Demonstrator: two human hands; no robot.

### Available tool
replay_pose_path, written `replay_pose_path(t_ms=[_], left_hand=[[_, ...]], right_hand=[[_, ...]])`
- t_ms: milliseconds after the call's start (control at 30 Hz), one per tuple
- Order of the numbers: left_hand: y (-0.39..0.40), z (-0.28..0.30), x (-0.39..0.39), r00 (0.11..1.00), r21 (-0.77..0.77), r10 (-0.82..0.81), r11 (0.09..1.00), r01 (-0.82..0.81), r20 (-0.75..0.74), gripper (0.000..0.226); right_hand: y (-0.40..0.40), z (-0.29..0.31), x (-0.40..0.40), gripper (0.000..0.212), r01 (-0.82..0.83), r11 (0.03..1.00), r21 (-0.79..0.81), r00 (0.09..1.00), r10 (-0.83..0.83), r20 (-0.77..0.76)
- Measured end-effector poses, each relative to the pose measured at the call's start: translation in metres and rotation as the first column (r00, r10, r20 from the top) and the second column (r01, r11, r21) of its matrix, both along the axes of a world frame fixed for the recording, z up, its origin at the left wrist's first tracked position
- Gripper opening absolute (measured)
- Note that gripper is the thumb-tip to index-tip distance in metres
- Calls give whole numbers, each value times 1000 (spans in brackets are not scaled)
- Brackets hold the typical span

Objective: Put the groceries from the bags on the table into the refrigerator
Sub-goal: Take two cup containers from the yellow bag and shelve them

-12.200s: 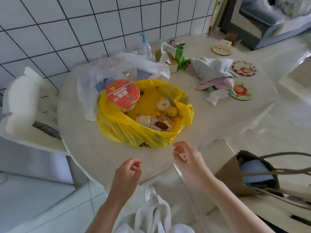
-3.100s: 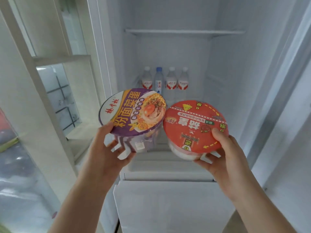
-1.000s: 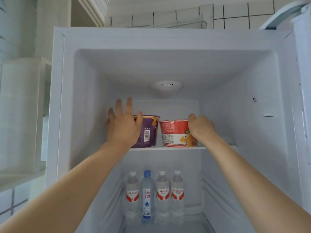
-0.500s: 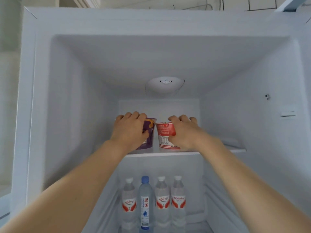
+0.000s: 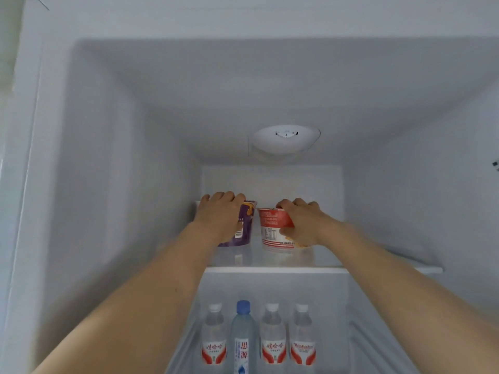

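- The purple paper noodle cup (image 5: 246,225) and the red-and-white paper noodle cup (image 5: 272,229) sit side by side on the clear glass top shelf (image 5: 272,261) of the white fridge (image 5: 108,171), small gap between them.
- Left hand (image 5: 220,214) is wrapped around the purple one, right hand (image 5: 302,221) clamped on the red one, fingers over the rims.
- Both cups are set well back from the shelf's front edge; lots of headroom up to the round white dial housing (image 5: 286,139).
- Four clear plastic water bottles (image 5: 259,338) line up below.
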State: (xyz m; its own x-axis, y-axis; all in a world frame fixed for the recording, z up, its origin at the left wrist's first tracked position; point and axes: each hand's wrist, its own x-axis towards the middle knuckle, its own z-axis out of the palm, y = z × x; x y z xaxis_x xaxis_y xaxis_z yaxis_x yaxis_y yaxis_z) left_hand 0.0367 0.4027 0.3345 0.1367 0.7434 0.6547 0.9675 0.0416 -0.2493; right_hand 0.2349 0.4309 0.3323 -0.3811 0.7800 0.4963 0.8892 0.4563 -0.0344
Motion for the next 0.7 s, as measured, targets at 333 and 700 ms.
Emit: replay_pose_path(t_ms=[333, 700], left_hand=[[17, 5, -6, 1000, -51, 11, 999, -12, -10, 64], [-8, -2, -5, 952, -9, -118, 992, 126, 283, 56]], right_hand=[[29, 8, -9, 60, 27, 999, -19, 997, -25, 76], [14, 0, -4, 63, 87, 993, 75, 996, -86, -26]])
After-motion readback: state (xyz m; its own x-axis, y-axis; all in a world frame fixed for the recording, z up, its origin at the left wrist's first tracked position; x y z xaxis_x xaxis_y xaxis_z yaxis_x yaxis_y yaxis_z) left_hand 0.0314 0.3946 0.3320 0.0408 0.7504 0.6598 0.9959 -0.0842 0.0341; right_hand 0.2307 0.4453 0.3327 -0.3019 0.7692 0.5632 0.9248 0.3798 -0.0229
